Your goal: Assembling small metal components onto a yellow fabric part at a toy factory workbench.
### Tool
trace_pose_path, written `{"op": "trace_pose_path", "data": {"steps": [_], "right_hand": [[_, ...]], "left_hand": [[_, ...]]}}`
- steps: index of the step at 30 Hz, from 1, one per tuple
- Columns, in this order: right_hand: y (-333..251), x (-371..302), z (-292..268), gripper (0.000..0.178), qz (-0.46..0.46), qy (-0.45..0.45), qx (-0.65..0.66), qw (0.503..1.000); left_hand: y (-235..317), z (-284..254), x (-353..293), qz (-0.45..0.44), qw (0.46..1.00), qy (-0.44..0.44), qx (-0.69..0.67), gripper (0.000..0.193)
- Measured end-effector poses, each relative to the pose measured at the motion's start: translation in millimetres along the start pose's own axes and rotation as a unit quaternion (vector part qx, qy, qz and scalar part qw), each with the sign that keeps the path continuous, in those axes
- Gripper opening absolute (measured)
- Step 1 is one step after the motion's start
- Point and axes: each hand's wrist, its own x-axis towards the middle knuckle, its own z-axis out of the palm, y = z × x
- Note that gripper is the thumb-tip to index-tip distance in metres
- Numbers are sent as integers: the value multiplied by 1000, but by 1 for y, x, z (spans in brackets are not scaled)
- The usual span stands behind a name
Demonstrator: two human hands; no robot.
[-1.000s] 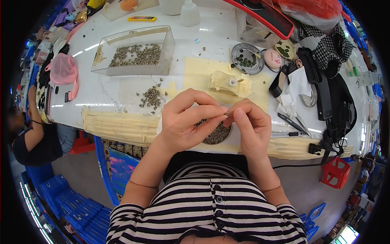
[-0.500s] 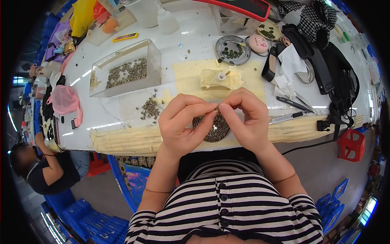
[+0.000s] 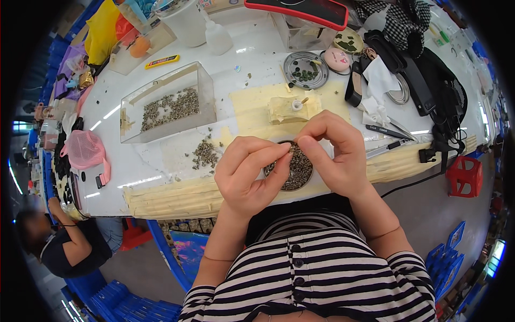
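My left hand (image 3: 251,174) is closed in a pinch, thumb against forefinger, above a round dish (image 3: 289,190) of small greyish metal pieces (image 3: 299,170). Whatever its fingertips hold is too small to name. Just right of it, my right hand (image 3: 339,153) curls with thumb and forefinger together over the dish's far right rim; any piece in that pinch is hidden. Beyond the hands stands a small tape-covered block (image 3: 281,111) with a white round piece (image 3: 296,104) on top. More of the small pieces lie in a loose pile (image 3: 205,154) left of my left hand.
A clear open box (image 3: 206,110) with similar pieces stands at left. Farther back are a round metal tin (image 3: 323,80) with dark green bits and a yellow-labelled small box (image 3: 162,61). Tweezers (image 3: 383,131) and a craft knife (image 3: 387,147) lie at right. A person (image 3: 78,244) sits at far left.
The fingertips of my two hands, which met before, now stand slightly apart. My right hand has shifted a little to the right, uncovering more of the dish. The whole view has tilted slightly.
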Motion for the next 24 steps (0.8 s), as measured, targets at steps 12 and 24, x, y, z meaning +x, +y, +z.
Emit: {"op": "trace_pose_path", "data": {"steps": [12,24], "right_hand": [[13,32,-13,13,-79,53,-257,962],[-1,22,-9,4,-26,69,14,997]], "left_hand": [[-2,-2,-2,-39,998,43,18,20],[-1,-2,0,-45,998,36,23,19]]}}
